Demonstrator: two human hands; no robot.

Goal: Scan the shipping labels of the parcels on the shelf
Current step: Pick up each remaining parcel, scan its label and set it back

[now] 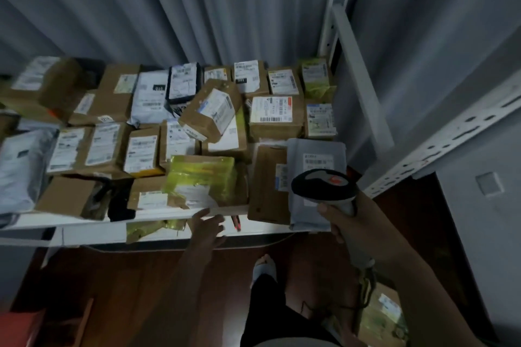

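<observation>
Many parcels are lying packed together on the white shelf, most of them brown boxes with white shipping labels facing up. One brown box is sitting tilted on top of the others near the middle. A box wrapped in yellow tape is lying near the front edge, and a grey mailer bag is lying at the right end, partly hanging over the edge beside a flat brown carton.

The right hand is holding a barcode scanner with its fingers curled round the handle; the scanner head is pointing toward the grey mailer bag, just above it. The left hand is reaching to the front edge of the shelf with its fingers straight and relaxed, grasping nothing, just below the yellow-taped box. A red pen-like object is lying on the shelf front beside this hand. A grey curtain is hanging behind the shelf.
</observation>
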